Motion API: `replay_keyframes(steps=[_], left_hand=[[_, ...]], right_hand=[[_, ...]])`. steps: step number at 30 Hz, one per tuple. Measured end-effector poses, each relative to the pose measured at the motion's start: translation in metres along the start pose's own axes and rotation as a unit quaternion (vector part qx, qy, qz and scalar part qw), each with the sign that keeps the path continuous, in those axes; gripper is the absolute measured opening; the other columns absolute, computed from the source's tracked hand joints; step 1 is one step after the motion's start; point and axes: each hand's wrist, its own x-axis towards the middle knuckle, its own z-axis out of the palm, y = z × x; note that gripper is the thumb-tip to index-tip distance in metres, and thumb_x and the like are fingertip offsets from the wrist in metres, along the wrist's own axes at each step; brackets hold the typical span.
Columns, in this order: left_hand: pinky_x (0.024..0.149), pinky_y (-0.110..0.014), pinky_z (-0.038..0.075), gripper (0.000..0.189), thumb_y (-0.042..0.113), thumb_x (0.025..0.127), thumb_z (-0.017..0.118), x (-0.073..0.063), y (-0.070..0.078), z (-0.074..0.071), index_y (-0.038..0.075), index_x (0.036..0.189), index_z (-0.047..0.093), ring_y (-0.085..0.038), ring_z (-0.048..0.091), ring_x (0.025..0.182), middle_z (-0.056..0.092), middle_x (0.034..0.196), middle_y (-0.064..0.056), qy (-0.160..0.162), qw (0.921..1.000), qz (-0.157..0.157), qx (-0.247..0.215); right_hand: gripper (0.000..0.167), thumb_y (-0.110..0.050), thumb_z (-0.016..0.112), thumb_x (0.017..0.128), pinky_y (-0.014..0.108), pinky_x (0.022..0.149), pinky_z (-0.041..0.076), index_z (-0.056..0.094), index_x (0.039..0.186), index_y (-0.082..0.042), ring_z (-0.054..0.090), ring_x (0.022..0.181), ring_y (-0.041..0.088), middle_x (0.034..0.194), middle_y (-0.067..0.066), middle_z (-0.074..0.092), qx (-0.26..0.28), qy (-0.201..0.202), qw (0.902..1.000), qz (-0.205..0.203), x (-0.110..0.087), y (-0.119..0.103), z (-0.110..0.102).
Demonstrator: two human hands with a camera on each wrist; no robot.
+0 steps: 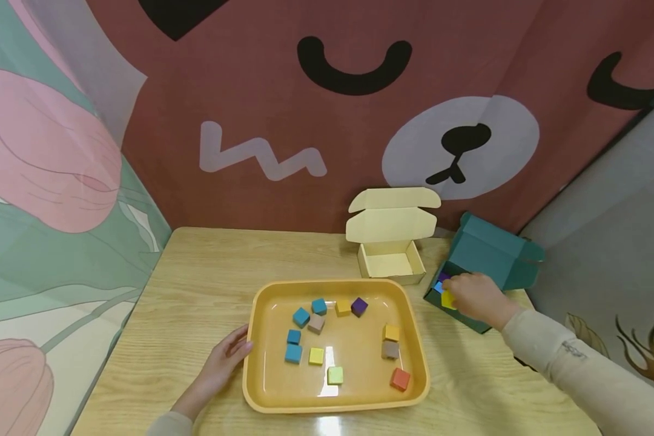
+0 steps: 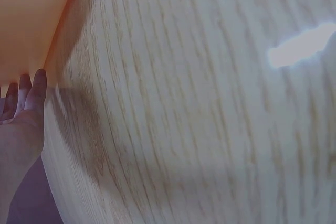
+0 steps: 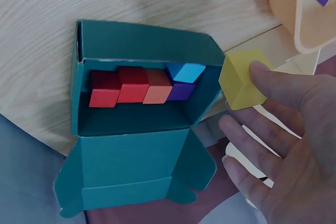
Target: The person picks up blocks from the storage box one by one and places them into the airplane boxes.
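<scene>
My right hand (image 1: 481, 298) pinches a yellow cube (image 3: 242, 81) between thumb and fingers. In the right wrist view the cube is beside one end of an open teal cardboard box (image 3: 147, 43). Inside that box lie two red cubes (image 3: 104, 88), an orange cube (image 3: 157, 86), a purple cube (image 3: 181, 91) and a blue cube (image 3: 185, 72). My left hand (image 1: 220, 360) is at the left side of an orange tray (image 1: 254, 351), its fingers extended with the tips at the outer wall. Several coloured cubes sit spread over the tray, among them a red cube (image 1: 399, 379).
Behind the tray a cream cardboard box (image 1: 390, 224) stands with its lid up, left of the teal box. Everything rests on a wooden table (image 1: 196, 272). A printed curtain (image 1: 251, 72) hangs along the table's back edge.
</scene>
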Motion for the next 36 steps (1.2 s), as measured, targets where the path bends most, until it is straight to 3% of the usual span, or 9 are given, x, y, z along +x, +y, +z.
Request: replay_keyframes(steps=[8,22,36], left_hand=[[0.096,-0.017,0.045,0.053,0.014,0.101,0.058,0.000,-0.001,0.000,-0.006,0.146,0.040,-0.040,0.047,0.131,0.042,0.148,-0.026,0.000,1.0000,0.006,-0.007],[0.095,-0.019,0.047,0.053,0.015,0.101,0.058,-0.001,0.002,0.000,-0.005,0.147,0.039,-0.039,0.049,0.130,0.046,0.145,-0.027,0.002,0.9999,-0.008,-0.012],[0.093,-0.016,0.046,0.053,0.012,0.101,0.058,-0.002,0.001,0.001,-0.008,0.146,0.040,-0.040,0.049,0.130,0.044,0.146,-0.028,0.013,0.9997,-0.001,-0.019]], right_hand=[[0.022,-0.002,0.085,0.072,0.041,0.060,0.057,0.070,0.086,-0.008,0.058,0.063,0.017,0.074,0.000,0.064,0.015,-0.032,0.9989,0.030,0.003,0.014,0.000],[0.024,-0.004,0.082,0.077,0.044,0.064,0.059,0.073,0.100,-0.001,0.065,0.070,0.024,0.085,0.008,0.071,0.053,-0.091,0.9904,0.090,0.007,0.028,0.008],[0.018,-0.004,0.078,0.080,0.049,0.066,0.057,0.072,0.098,0.001,0.062,0.074,0.028,0.086,0.011,0.068,0.086,-0.115,0.9802,0.137,0.017,0.034,0.020]])
